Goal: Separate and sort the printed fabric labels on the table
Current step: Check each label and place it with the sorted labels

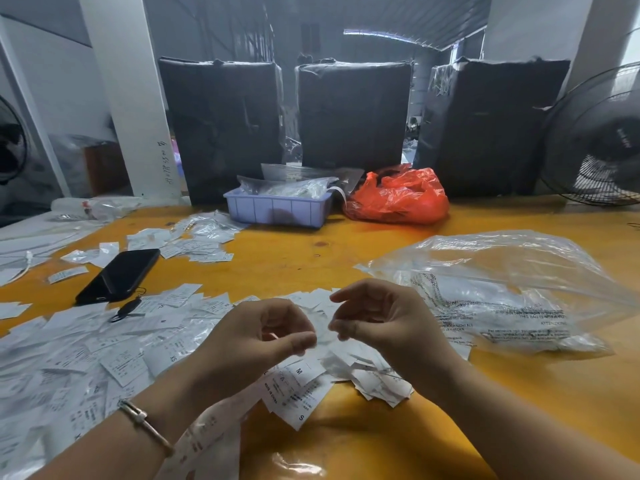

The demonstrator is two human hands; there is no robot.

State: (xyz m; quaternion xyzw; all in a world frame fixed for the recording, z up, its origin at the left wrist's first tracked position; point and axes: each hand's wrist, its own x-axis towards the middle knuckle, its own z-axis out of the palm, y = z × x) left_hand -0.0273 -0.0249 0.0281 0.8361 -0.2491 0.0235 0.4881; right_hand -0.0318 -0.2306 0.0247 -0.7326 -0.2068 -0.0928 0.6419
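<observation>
1. Holding a thin white fabric label [320, 329] between them above the heap, the left hand [263, 336] and the right hand [377, 323] both had their fingers curled; the left thumb and forefinger pinched the label's near end, and the right fingertips appeared to nip its far end, though that contact was blurred.
2. The task's loose white printed fabric labels [104, 355] lay scattered across the orange-yellow wooden table [519, 393], thickest at the left and directly under the hands, with size letters such as M, S and XS showing on a few.
3. A long uncut strip of printed label ribbon [211, 431] trailed from under the left wrist toward the near edge.
4. Likely trouble: the pieces looked thin and overlapped, so two stuck together could have been counted as one, or a size mixed into the wrong group.
5. The black smartphone [119, 275] lay on the labels at the left, and some could have been trapped beneath it.
6. The crumpled clear plastic bag [502, 296] just right of the hands might have swallowed stray pieces if brushed.
7. Hard to read: most print was too small; no sorted groups could be told apart; the contents of the lilac plastic tray [277, 209] and red plastic bag [398, 199] were unclear.
</observation>
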